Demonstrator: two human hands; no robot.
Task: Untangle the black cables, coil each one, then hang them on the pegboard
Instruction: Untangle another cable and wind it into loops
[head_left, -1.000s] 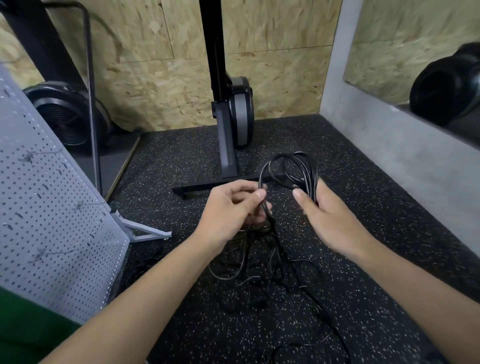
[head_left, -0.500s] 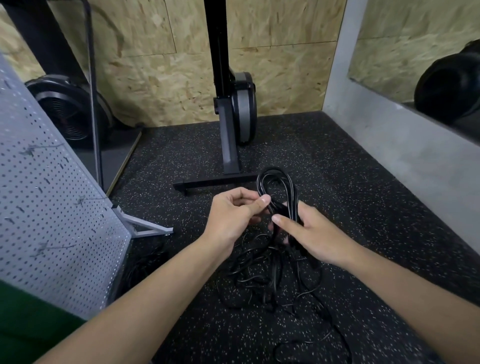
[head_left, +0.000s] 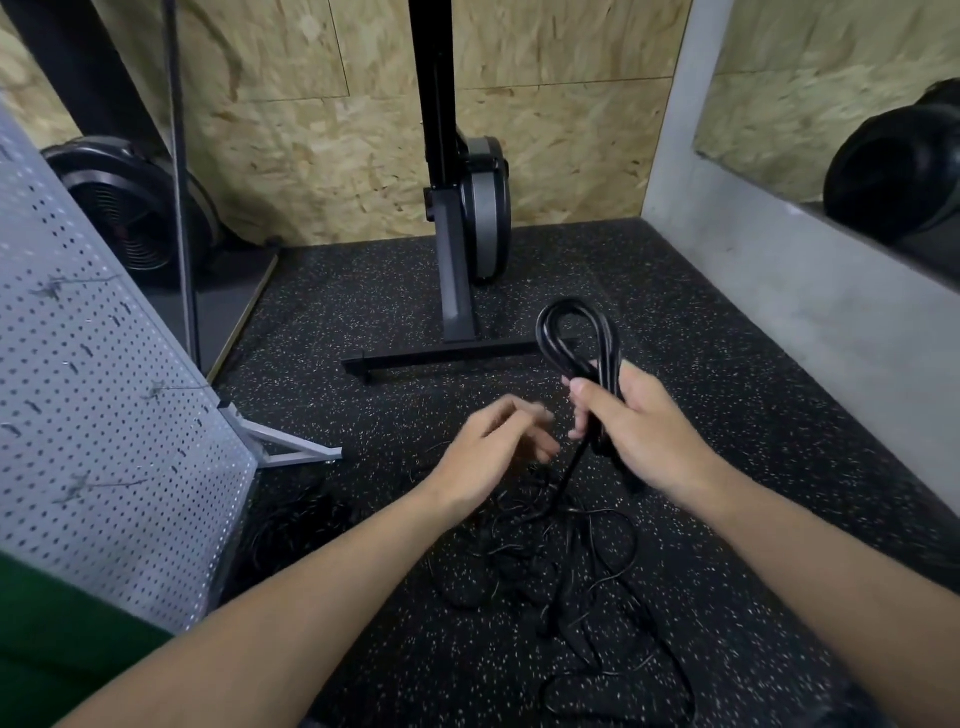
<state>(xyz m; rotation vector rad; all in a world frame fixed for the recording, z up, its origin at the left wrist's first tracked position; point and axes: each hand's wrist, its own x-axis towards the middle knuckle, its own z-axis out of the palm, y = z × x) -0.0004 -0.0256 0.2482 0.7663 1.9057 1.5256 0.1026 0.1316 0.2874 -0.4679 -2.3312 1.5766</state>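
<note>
Left hand (head_left: 493, 441) fingertips blurred; can't tell if they pinch a strand. Right hand (head_left: 644, 431) grips coil (head_left: 571, 307), hiding its lower half. Tangle (head_left: 545, 551) on floor (head_left: 363, 312): strands too thin and dark to separate, cut off at the bottom edge. Pegboard (head_left: 104, 415) cropped at left.

Both forearms are stretched out forward and down, bare, and angled in toward each other so the hands are brought close together out front. The right hand (head_left: 644, 431) is clamped round the bunched cable coil (head_left: 579, 338), with fingers and thumb curled about its lower part and the back of the hand turned up toward the camera. The left hand (head_left: 493, 447) is held just beside it and a touch lower, fingers loosely curled and smeared by blur, so whether anything is pinched there can't really be made out.
</note>
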